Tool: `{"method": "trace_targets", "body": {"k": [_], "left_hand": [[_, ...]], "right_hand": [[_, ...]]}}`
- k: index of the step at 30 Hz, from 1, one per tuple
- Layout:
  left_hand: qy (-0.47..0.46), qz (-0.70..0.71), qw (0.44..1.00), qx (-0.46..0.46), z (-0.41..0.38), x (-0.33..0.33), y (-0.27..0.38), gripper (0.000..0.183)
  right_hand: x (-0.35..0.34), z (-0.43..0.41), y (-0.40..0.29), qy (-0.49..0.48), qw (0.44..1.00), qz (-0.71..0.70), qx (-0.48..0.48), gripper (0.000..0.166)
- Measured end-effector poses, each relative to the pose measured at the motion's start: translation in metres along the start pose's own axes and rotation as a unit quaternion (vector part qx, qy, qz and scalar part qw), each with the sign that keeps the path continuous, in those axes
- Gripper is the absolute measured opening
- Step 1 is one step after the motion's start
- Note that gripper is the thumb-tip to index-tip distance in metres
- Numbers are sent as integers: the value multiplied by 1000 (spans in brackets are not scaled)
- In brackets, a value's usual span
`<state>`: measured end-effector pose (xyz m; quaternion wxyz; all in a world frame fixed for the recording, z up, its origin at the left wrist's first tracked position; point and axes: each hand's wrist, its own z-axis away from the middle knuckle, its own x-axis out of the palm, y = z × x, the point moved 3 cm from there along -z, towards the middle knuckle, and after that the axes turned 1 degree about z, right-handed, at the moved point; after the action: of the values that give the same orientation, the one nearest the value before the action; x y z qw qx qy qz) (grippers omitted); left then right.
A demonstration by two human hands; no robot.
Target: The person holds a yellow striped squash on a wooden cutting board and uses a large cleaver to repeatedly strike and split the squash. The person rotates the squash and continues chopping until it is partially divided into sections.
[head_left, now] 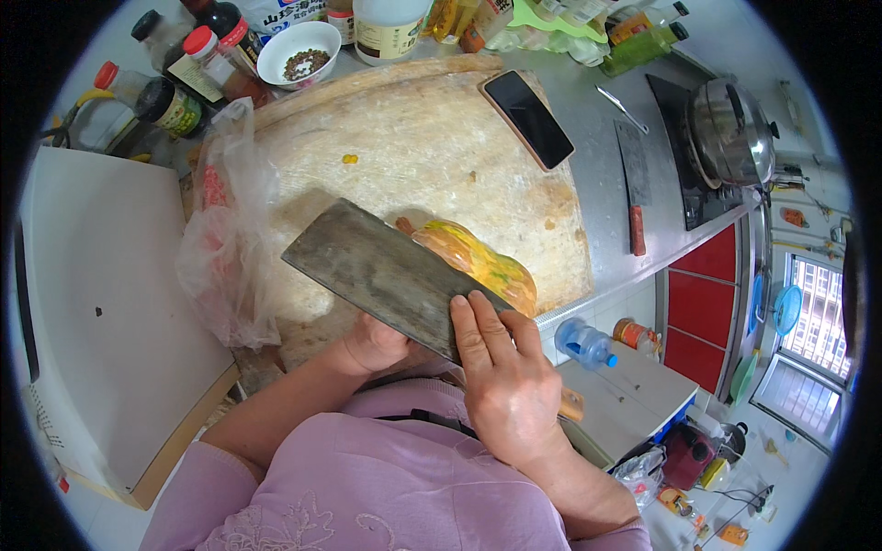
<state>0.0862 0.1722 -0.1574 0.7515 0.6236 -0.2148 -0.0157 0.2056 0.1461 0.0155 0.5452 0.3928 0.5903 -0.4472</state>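
Observation:
A broad dark cleaver [386, 275] with a wooden handle is raised above the near part of a worn wooden cutting board [427, 124]. My right hand [506, 372] grips it near the handle, with fingers lying along the flat of the blade. The blade partly covers my left hand [379, 341], which is just beneath its near edge; its fingers are hidden, so I cannot tell what it holds. Behind the blade, a yellow-orange squash with a brown stem [482, 258] lies on the board. Two small yellow bits [350, 159] are farther back.
A smartphone [529, 120] lies at the board's right back corner. On the left is a plastic bag [234, 255] with reddish contents. A second cleaver [635, 186] rests on the steel counter, near a steel pot [732, 131]. Seasoning bottles and a white bowl [300, 55] line the back.

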Motion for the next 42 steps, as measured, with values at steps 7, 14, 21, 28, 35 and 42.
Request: {"method": "trace_targets", "body": {"k": [7,14,21,28,35,42], "left_hand": [[0,5,1000,-6,-1,2,2,33],[9,92,996,-13,2,2,-6,32],[-130,-57,990,10,1,-7,-1,55],[-125,-67,990,19,2,-1,15,54],[6,155,985,-68,-3,7,6,38],[56,6,997,50,11,4,3,33]], "right_hand": [[0,-3,-1,4,1000,-20,0,54],[2,-5,-4,24,999,-22,11,52],[5,-9,0,37,999,17,-16,51],[2,-9,-1,30,999,-43,8,54],[4,2,10,36,998,-45,-13,51],[2,8,12,34,999,-6,-15,49]]}}
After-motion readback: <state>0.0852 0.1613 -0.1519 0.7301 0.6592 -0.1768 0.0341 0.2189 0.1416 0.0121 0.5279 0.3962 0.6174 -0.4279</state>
